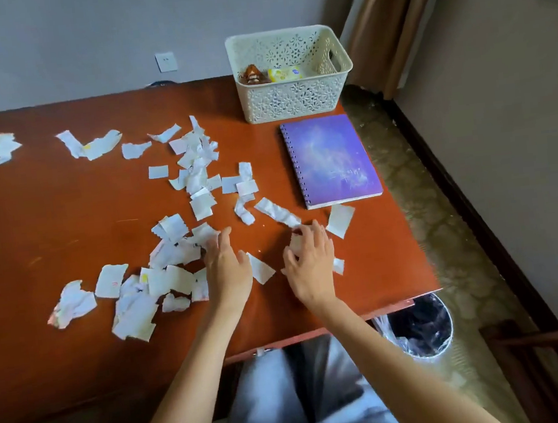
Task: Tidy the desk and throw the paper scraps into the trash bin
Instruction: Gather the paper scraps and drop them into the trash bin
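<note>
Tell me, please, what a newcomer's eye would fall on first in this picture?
Torn paper scraps litter the red-brown desk, with the left hand and right hand among those near its front edge. A purple spiral notebook lies at the desk's right side, in front of a lattice basket. A lined trash bin stands below the near right corner.

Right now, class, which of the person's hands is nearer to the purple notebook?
Right. The right hand, pinching a paper scrap, lies just on the person's side of the purple notebook. The left hand sits farther left, among scattered scraps.
</note>
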Demonstrator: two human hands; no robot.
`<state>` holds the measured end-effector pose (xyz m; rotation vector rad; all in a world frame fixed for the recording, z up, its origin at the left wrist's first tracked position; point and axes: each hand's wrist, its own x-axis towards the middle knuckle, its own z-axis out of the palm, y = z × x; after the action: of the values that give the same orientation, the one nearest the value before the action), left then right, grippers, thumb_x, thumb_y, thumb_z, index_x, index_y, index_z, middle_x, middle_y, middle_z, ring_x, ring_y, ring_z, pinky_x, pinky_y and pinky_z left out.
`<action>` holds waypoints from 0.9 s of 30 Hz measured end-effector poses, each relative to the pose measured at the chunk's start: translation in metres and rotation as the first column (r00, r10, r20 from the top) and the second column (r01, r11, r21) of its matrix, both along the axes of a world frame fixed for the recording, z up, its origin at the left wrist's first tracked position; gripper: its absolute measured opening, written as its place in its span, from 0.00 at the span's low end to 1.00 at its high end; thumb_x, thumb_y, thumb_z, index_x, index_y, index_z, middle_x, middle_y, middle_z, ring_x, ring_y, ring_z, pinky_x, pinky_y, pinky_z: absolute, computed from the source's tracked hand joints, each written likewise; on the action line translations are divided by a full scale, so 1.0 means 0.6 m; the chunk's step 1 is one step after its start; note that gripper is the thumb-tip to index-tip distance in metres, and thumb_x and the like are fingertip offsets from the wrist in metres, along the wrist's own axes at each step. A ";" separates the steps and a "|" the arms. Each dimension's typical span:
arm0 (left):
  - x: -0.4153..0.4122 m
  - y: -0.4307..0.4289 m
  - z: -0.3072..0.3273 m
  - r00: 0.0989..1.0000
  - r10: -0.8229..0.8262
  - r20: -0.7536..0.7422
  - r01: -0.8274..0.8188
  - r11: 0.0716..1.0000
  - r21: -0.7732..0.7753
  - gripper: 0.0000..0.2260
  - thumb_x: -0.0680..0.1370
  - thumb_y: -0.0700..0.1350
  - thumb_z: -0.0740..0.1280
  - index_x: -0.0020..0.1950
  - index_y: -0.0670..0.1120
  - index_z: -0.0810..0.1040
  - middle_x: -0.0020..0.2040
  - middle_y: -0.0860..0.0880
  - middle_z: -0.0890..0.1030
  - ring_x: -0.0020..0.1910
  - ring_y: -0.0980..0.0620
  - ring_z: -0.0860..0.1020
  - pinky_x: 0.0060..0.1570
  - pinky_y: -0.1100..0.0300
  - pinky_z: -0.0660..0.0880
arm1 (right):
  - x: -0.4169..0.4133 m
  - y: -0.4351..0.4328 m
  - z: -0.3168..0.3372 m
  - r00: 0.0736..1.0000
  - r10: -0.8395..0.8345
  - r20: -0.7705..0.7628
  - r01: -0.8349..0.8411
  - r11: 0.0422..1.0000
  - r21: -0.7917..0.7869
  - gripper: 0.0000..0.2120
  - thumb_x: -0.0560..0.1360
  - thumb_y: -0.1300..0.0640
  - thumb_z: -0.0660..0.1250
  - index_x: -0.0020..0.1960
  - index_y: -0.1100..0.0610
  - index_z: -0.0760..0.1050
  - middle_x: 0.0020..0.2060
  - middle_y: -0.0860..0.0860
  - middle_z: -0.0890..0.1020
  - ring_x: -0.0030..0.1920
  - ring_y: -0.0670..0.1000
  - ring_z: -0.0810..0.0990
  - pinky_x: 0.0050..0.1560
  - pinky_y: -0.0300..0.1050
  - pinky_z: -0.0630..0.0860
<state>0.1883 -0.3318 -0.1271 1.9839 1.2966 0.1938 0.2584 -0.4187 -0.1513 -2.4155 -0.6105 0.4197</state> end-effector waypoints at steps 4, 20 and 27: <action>0.000 -0.008 -0.012 0.993 -0.006 0.114 0.000 0.999 0.049 0.20 0.81 0.37 0.57 0.73 0.44 0.63 0.73 0.45 0.65 0.72 0.47 0.64 0.68 0.55 0.66 | 0.001 0.011 -0.012 0.994 0.108 0.019 -0.109 0.988 0.112 0.29 0.73 0.49 0.47 0.68 0.64 0.66 0.70 0.61 0.67 0.72 0.58 0.61 0.72 0.50 0.57; -0.101 0.006 -0.086 0.948 0.141 -0.284 -0.082 0.974 0.212 0.25 0.81 0.56 0.51 0.76 0.51 0.52 0.77 0.38 0.43 0.76 0.35 0.40 0.72 0.39 0.41 | 0.040 -0.033 -0.055 0.964 0.122 0.236 -0.115 0.992 -0.043 0.22 0.77 0.48 0.57 0.65 0.59 0.68 0.64 0.59 0.70 0.66 0.59 0.65 0.68 0.49 0.60; -0.084 -0.002 -0.073 0.998 -0.057 -0.039 0.066 0.955 0.288 0.28 0.80 0.52 0.57 0.77 0.49 0.51 0.78 0.45 0.50 0.77 0.43 0.49 0.73 0.47 0.55 | 0.000 -0.009 -0.025 0.939 0.322 0.119 -0.333 0.939 0.089 0.20 0.78 0.54 0.60 0.66 0.61 0.68 0.67 0.59 0.68 0.68 0.60 0.66 0.67 0.51 0.65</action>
<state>0.1378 -0.3330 -0.1709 2.2782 1.2816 0.3420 0.2582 -0.4239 -0.1664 -2.2451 -1.0630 0.3887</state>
